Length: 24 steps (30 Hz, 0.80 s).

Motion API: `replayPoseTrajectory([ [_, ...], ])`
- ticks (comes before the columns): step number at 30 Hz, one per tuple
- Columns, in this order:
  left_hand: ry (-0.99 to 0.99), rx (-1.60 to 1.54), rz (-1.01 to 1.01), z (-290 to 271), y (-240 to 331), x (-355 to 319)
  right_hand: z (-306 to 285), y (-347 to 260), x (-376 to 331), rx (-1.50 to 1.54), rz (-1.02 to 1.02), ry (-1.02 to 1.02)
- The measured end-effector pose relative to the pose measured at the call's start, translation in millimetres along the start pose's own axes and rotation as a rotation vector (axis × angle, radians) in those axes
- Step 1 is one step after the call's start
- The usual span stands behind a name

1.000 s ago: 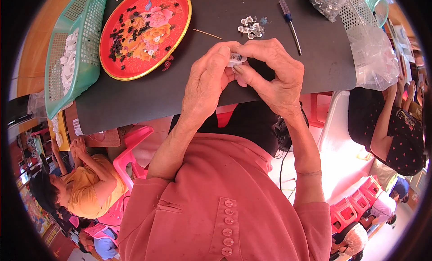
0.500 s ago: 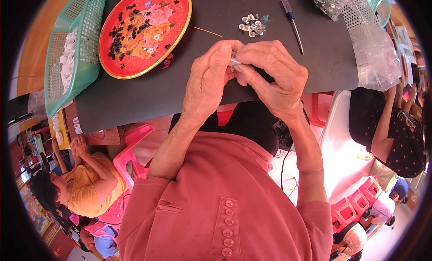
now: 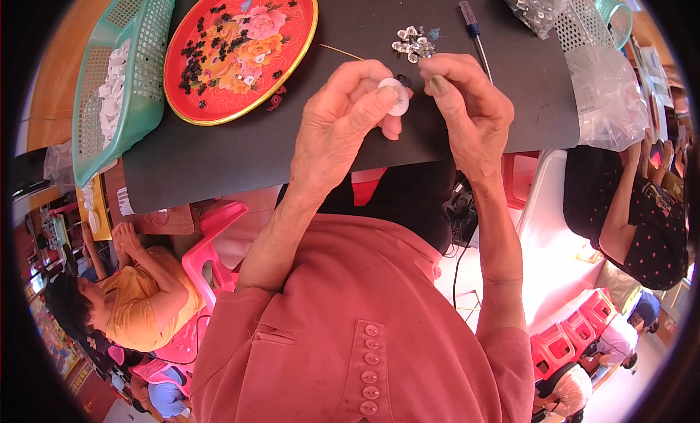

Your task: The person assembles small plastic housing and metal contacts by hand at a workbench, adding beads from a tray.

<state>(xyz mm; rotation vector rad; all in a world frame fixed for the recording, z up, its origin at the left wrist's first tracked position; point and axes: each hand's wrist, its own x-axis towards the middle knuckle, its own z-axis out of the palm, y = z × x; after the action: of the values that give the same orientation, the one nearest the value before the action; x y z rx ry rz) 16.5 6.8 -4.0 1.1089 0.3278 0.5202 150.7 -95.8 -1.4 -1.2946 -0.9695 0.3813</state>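
Observation:
My left hand (image 3: 343, 113) pinches a small round white disc (image 3: 396, 96) between thumb and fingers, over the near part of the dark table. A small black piece (image 3: 402, 80) shows at the disc's far edge. To the right, apart from it, my right hand (image 3: 474, 110) has its thumb and fingertips drawn together; what lies between them, if anything, is too small to tell. Just beyond its fingertips lies a little heap of clear, shiny parts (image 3: 413, 44). A screwdriver (image 3: 472, 31) lies to the right of the heap, its tip end partly behind my right hand.
A red tray (image 3: 219, 110) with small black parts sits at the left, beside a green basket (image 3: 149, 106) of white pieces. A thin stick (image 3: 340, 51) lies between tray and heap. Clear plastic bags (image 3: 609, 95) are at the right. Other people sit on both sides.
My hands, together before, have moved apart. The white disc stays in my left hand and now faces up in plain sight; my right hand has shifted right.

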Motion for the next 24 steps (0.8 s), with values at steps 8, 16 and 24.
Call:
replayPoseTrajectory([
  [8,0.072,-0.206,-0.051,-2,1,3,1,3,2,0.096,0.146,0.085],
  [16,0.126,-0.230,-0.034,-17,8,-1,-13,-4,-4,0.029,0.141,0.128],
  [24,0.099,-0.227,-0.035,-19,9,-5,-32,-9,-13,-0.341,0.078,0.023],
])
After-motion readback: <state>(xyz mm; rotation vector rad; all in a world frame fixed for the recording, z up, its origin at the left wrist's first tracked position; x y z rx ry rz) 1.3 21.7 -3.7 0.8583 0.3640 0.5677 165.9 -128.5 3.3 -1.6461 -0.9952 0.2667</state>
